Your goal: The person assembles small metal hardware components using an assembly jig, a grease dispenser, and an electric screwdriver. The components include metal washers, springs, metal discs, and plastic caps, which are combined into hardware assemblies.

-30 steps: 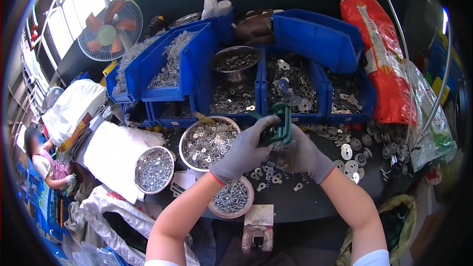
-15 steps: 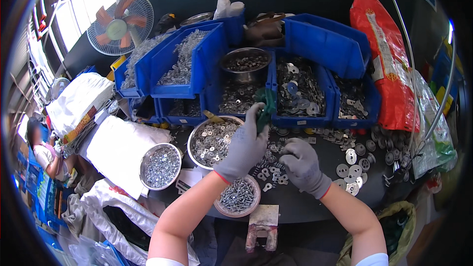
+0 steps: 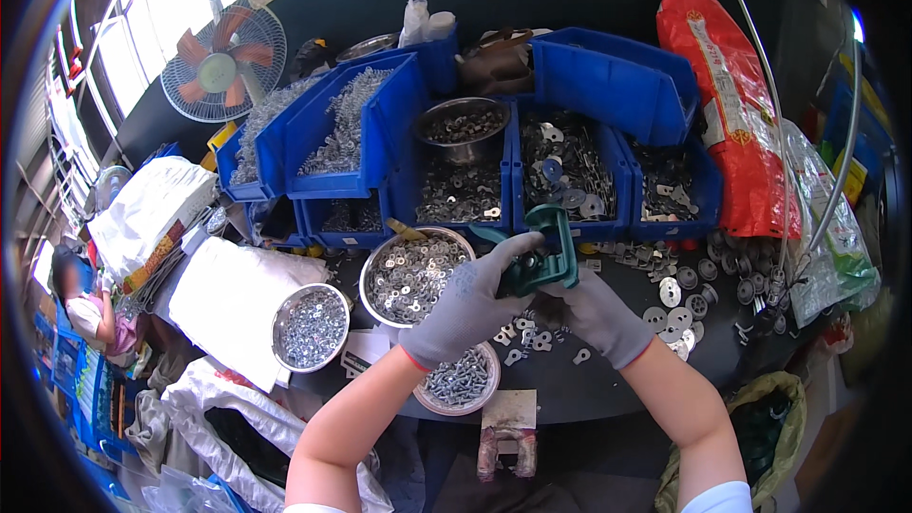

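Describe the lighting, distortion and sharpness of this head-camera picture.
Head view: daylight from the windows at upper left is blown out white; fisheye bending curves the metal pole and darkens the rim into a black vignette. The gloved hands, left hand and right hand, on the green clamp are fairly sharp; edges smear.

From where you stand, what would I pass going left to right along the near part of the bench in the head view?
White sack → small steel bowl of screws → larger steel bowl of washers → left hand → green clamp → right hand → loose round washers → red bag.
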The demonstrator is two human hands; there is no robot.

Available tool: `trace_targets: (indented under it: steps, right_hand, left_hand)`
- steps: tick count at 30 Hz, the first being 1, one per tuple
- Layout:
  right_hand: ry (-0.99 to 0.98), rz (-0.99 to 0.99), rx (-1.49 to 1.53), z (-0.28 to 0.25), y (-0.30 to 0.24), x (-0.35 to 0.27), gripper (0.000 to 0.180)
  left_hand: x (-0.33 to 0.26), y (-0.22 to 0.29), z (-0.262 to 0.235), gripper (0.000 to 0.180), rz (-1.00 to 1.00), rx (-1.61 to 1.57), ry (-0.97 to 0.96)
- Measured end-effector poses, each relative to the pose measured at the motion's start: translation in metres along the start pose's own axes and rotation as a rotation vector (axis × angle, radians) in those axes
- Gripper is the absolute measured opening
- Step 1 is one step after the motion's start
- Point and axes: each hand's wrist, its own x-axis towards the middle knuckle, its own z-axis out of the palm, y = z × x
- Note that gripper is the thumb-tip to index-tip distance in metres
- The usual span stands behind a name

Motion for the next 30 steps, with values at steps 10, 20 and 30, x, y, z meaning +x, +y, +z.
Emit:
trace_targets:
  steps: [10,20,30]
  right_hand:
    - [0.240,-0.376,-0.619,-0.006,0.005,-0.005,0.018]
    - [0.466,-0.477,-0.733,-0.028,0.019,-0.009,0.028]
    - [0.379,-0.303,-0.304,-0.021,0.022,-0.021,0.039]
  left_hand:
    - [-0.002,-0.008,0.006,0.052,0.035,0.106,0.077]
    - [0.021,-0.018,0.018,0.048,0.017,0.424,0.302]
    - [0.007,0.003,0.054,0.044,-0.002,0.154,0.317]
